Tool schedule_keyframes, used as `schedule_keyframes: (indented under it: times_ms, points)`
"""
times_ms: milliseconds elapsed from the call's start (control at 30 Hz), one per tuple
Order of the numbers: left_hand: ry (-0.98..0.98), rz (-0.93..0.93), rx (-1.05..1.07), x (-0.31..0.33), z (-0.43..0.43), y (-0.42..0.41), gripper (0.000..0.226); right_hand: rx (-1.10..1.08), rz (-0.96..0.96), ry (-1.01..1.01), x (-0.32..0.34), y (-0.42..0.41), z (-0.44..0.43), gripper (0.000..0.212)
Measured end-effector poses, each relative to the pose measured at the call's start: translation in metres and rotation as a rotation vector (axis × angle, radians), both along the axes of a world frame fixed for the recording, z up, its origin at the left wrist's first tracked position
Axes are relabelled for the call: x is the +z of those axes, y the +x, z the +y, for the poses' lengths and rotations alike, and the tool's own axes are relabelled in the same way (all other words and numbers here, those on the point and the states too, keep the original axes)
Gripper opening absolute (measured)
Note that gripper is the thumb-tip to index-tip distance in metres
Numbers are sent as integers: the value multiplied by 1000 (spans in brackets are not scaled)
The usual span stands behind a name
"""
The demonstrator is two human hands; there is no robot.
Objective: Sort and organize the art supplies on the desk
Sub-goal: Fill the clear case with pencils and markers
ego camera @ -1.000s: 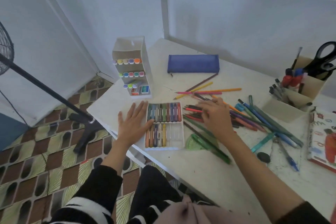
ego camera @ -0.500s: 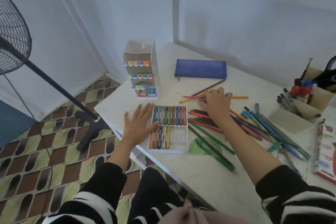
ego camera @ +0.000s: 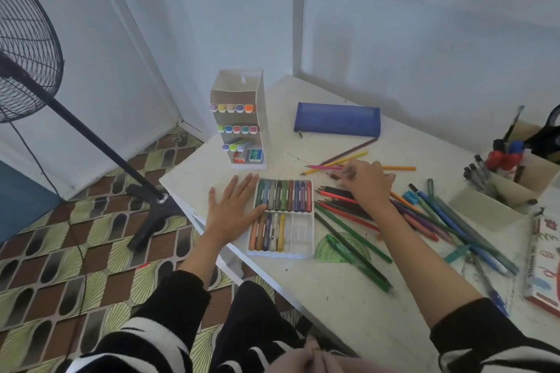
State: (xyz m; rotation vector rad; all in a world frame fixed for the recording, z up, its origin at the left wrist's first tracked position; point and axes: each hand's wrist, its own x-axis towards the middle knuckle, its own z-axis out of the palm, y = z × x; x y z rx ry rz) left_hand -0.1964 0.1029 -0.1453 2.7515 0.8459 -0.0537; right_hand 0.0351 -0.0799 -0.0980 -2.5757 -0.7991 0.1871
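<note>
A white crayon tray (ego camera: 300,232) lies at the desk's near left, its top row full and the bottom row partly filled. My left hand (ego camera: 233,209) lies flat on the desk, its straight fingers touching the tray's left edge. My right hand (ego camera: 368,185) reaches over a loose pile of coloured pencils (ego camera: 339,209) right of the tray. Its curled fingertips pinch a dark brown pencil (ego camera: 332,175) whose tip sticks out to the left. Pink (ego camera: 321,166), yellow (ego camera: 351,157) and orange (ego camera: 401,168) pencils lie just beyond it.
A white marker organizer (ego camera: 260,118) stands behind the tray, a blue pencil case (ego camera: 336,118) to its right. A green protractor (ego camera: 333,248), pens, a cardboard holder (ego camera: 485,212) with scissors (ego camera: 545,133) and a book (ego camera: 542,257) fill the right side. A standing fan (ego camera: 27,48) is on the left.
My right hand has slid from the middle of the pencil pile toward its far left end and curled onto a pencil. The left hand has stayed by the tray.
</note>
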Motion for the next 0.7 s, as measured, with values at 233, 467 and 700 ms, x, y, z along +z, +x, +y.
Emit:
schedule_keyframes:
  times_ms: [233,467,700]
  points:
    - [-2,0,2,1,0,0,89,-47,101,9,4,2,3,13]
    - [-3,-4,9,1,-1,0,93,287,155,400,9,-12,1,10]
    - [-1,-1,18,0,-1,1,90,957,-71,150,-2,-91,-1,6]
